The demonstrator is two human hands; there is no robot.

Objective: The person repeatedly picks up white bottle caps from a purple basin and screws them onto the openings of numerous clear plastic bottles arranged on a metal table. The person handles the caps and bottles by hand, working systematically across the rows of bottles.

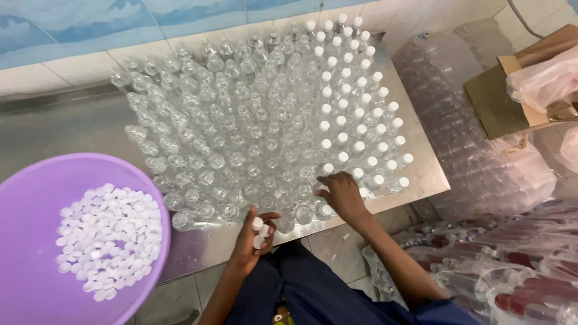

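Many small clear plastic bottles (241, 132) stand packed together on a steel table (421, 174). The bottles in the right columns wear white caps (361, 96); those to the left are uncapped. My left hand (256, 238) hovers at the table's near edge, fingers curled around a few white caps. My right hand (343, 195) reaches into the front row, fingertips on a bottle top near the boundary between capped and uncapped bottles. A purple basin (36, 198) at the lower left holds a heap of loose white caps (108, 238).
Bags of clear empty bottles (469, 138) lie to the right of the table. A cardboard box (506, 102) with plastic bags sits at the upper right. More bagged bottles with red parts (518, 271) lie on the floor at lower right. A tiled wall runs behind.
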